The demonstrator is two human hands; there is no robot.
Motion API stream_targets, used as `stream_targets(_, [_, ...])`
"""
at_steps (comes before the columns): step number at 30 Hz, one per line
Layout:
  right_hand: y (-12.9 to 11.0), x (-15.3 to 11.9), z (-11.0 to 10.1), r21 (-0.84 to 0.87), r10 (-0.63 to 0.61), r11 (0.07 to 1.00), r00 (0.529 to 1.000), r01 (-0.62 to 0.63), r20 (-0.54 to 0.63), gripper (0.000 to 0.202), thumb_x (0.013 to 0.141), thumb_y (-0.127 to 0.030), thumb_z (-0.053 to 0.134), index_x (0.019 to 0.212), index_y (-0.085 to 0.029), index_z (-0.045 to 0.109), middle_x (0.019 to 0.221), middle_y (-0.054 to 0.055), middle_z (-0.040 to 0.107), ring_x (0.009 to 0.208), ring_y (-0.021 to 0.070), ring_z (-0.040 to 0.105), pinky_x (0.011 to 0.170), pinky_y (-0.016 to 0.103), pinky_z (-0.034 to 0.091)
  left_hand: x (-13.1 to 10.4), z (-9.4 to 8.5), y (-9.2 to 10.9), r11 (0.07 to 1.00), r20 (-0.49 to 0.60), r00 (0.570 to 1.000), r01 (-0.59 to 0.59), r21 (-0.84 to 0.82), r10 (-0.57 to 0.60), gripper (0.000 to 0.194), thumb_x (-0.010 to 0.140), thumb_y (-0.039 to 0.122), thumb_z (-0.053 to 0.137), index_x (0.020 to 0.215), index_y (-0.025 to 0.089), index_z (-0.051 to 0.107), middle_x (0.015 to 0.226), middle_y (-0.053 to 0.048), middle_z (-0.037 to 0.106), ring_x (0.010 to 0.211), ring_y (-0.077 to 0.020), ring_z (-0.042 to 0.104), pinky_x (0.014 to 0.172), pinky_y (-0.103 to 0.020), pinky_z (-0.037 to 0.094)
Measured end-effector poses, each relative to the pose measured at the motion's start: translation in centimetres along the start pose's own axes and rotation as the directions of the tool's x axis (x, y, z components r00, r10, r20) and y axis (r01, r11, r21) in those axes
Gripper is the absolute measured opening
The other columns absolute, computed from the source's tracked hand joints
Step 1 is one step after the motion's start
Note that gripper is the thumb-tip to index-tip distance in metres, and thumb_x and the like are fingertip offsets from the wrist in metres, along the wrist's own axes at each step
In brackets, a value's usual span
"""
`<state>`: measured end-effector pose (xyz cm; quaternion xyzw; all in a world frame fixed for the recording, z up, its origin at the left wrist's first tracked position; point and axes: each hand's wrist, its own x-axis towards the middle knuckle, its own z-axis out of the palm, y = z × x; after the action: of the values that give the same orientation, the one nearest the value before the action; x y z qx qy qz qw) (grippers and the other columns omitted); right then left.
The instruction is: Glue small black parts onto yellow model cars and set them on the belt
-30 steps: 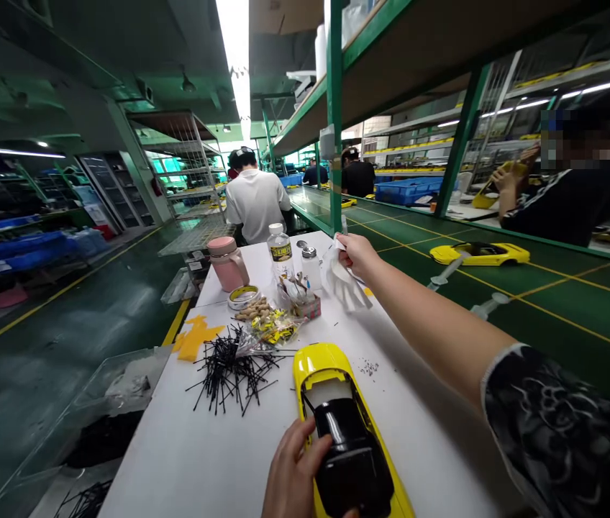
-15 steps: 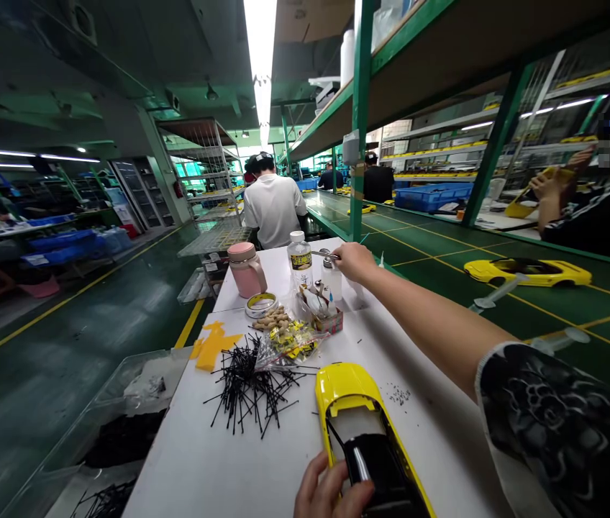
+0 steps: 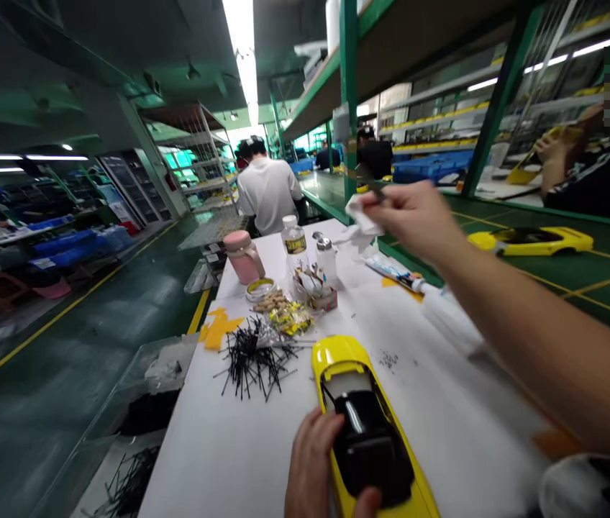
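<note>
My left hand point(image 3: 313, 460) grips the yellow model car body point(image 3: 342, 351) along its side, fingers and thumb against the black roof. It lies on the white table point(image 3: 219, 460), near a pile of thin black rods point(image 3: 254, 357). My raised right hand point(image 3: 418, 216) pinches a white tissue point(image 3: 359, 224) and a dark, blurred tool point(image 3: 370, 184), perhaps tweezers.

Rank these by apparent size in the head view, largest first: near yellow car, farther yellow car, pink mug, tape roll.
1. Near yellow car
2. Farther yellow car
3. Pink mug
4. Tape roll
Nearness likely exaggerates the first's lead.
</note>
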<state>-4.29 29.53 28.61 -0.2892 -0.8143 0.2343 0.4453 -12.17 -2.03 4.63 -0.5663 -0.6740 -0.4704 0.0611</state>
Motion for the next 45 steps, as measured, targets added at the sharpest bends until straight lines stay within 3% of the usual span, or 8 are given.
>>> stream_targets(2, [-0.5,-4.9,-3.6,0.233,-0.069,0.969,0.995,0.083,-0.07,0.018,0.092,-0.026,0.077,0.106,-0.022,0.087,0.089,0.002,0.076,0.068,0.0147,0.061,0.063,0.028,0.048,0.3,-1.0,1.0,1.0,0.06,0.998,-0.013,-0.013,0.014,0.053,0.103,0.045,0.064,0.153,0.029,0.051,0.144,-0.014,0.07,0.138,-0.0336,0.066,0.11,-0.05,0.062])
stream_targets(4, [-0.4,-10.3,-6.1,0.259,-0.046,0.963,0.995,0.068,-0.088,0.014,0.09,-0.027,0.082,0.102,-0.029,0.088,0.089,0.002,0.078,0.072,0.0175,0.066,0.062,0.029,0.049,0.7,-1.6,1.8,0.998,0.125,0.991,0.05,-0.032,-0.045,0.053,0.105,0.04,0.062,0.155,0.032,0.047,0.15,-0.013,0.066,0.143,-0.0319,0.062,0.116,-0.052,0.057])
stream_targets(6, [0.2,-15.9,-7.0,0.223,-0.025,0.975,0.999,0.02,0.021,0.012,0.093,-0.029,0.081,0.101,-0.035,0.088,0.089,0.001,0.079,0.075,0.0184,0.07,0.061,0.028,0.051,1.0,-2.0,2.3,0.991,0.159,0.982,0.116,-0.059,-0.106,0.053,0.105,0.037,0.063,0.155,0.033,0.047,0.153,-0.012,0.063,0.145,-0.0308,0.06,0.119,-0.053,0.054])
stream_targets(9, [1.8,-23.2,-5.6,0.214,0.014,0.975,0.974,-0.063,0.226,0.021,0.098,-0.02,0.069,0.101,-0.03,0.087,0.089,0.002,0.08,0.078,0.0179,0.075,0.065,0.026,0.058,1.1,-2.2,2.6,0.98,0.184,0.969,0.181,-0.084,-0.163,0.053,0.103,0.036,0.066,0.154,0.034,0.05,0.155,-0.011,0.06,0.146,-0.0303,0.057,0.121,-0.053,0.051])
stream_targets(14, [3.7,-29.7,-1.2,0.159,-0.016,0.987,0.968,-0.026,0.252,0.041,0.097,-0.006,0.056,0.127,-0.023,0.08,0.101,0.006,0.078,0.086,0.0164,0.077,0.076,0.025,0.062,1.0,-2.5,2.8,0.97,0.211,0.959,0.217,-0.111,-0.191,0.053,0.103,0.032,0.068,0.154,0.033,0.052,0.158,-0.01,0.057,0.148,-0.0307,0.055,0.126,-0.054,0.045])
stream_targets(20, [3.9,-30.7,0.9,-0.061,-0.04,0.996,0.946,0.063,0.322,0.06,0.094,-0.002,0.047,0.147,-0.023,0.068,0.117,0.009,0.077,0.096,0.0204,0.078,0.081,0.031,0.066,1.1,-2.8,3.2,0.959,0.223,0.949,0.255,-0.126,-0.224,0.052,0.103,0.029,0.067,0.152,0.032,0.054,0.159,-0.01,0.057,0.147,-0.0318,0.057,0.129,-0.056,0.041])
stream_targets(25, [3.6,-30.0,0.9,-0.153,-0.013,0.985,0.926,0.076,0.376,0.058,0.091,-0.001,0.048,0.141,-0.017,0.071,0.111,0.009,0.078,0.086,0.0222,0.078,0.07,0.031,0.066,1.0,-2.8,3.4,0.941,0.228,0.935,0.309,-0.137,-0.274,0.051,0.104,0.029,0.067,0.153,0.034,0.054,0.162,-0.01,0.053,0.149,-0.0321,0.055,0.13,-0.055,0.041])
stream_targets(45, [3.3,-29.3,-0.6,0.122,-0.017,0.992,0.936,-0.028,0.351,0.053,0.099,-0.003,0.047,0.142,-0.022,0.072,0.11,0.009,0.08,0.095,0.0197,0.079,0.08,0.029,0.067,0.6,-3.1,3.5,0.926,0.233,0.918,0.356,-0.125,-0.322,0.052,0.102,0.027,0.068,0.152,0.033,0.055,0.163,-0.011,0.051,0.153,-0.0326,0.05,0.131,-0.055,0.04])
